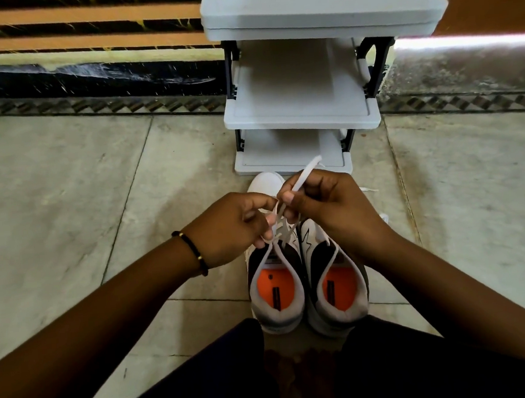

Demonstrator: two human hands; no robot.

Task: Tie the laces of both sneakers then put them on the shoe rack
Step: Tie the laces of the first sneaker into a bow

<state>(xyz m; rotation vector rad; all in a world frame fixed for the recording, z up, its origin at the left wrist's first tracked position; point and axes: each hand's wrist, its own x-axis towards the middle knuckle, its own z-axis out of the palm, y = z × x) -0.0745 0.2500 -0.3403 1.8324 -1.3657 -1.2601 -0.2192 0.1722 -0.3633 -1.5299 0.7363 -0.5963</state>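
Two sneakers sit side by side on tiled floor (65, 189), heels toward person, toes toward shoe rack (301, 114). Left sneaker (276, 292): white/black, orange insole, laces (277, 226) being worked above tongue. Right sneaker (336, 290): same type, touching left one; lace end lies loose on floor at R side. Left hand (229, 229): fingers curled, pinching lace strands at thumb and forefinger; beaded bracelet (193, 251) on wrist. Right hand (327, 206): closed around a lace loop, which sticks up past knuckles. Rack: grey, 3 shelves visible, nothing on them, just beyond the toes.
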